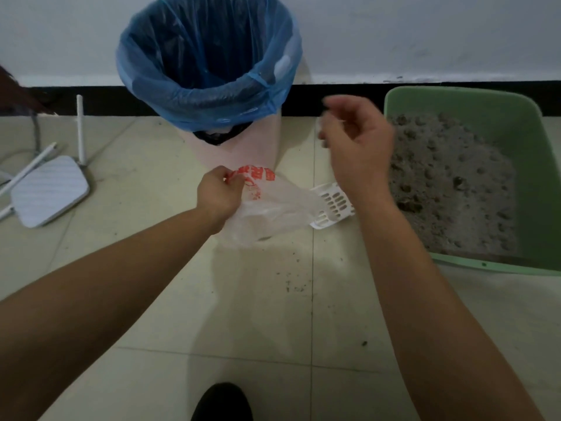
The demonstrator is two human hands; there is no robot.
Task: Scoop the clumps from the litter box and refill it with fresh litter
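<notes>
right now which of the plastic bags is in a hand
The clear bag with red print, pinched at its top by the left hand. The blue bag only lines the bin; no hand touches it.

I see a litter box [455,101] of green plastic, smooth and matt, and in it grey litter [449,189] that looks gritty and lumpy. The scoop [334,205] is white slotted plastic. The bag [273,214] is thin, clear, crinkled film with red print. The bin liner [206,71] is blue see-through film, wrinkled and faintly shiny, over a pale smooth plastic bin [236,153]. The floor tiles [212,314] are beige and glossy, and the wall [425,34] is matt white.
</notes>
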